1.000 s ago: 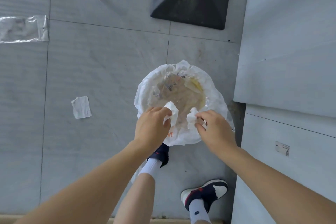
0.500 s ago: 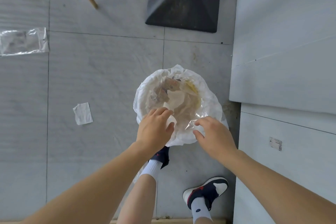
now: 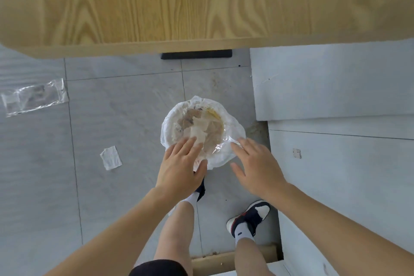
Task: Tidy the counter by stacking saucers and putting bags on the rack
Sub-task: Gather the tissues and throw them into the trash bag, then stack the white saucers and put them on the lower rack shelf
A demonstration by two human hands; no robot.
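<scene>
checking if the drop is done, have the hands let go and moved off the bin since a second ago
Yes. Both the left hand and right hand now have fingers spread and empty, drawn back toward the person over the near rim of the lined bin.

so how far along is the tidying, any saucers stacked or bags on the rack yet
Done: nothing checkable; no saucers, task bags or rack are in view. In hand: nothing; the left hand and right hand hover open over the lined waste bin. Left: apparently everything, plus the clear wrapper and paper scrap on the floor.
</scene>
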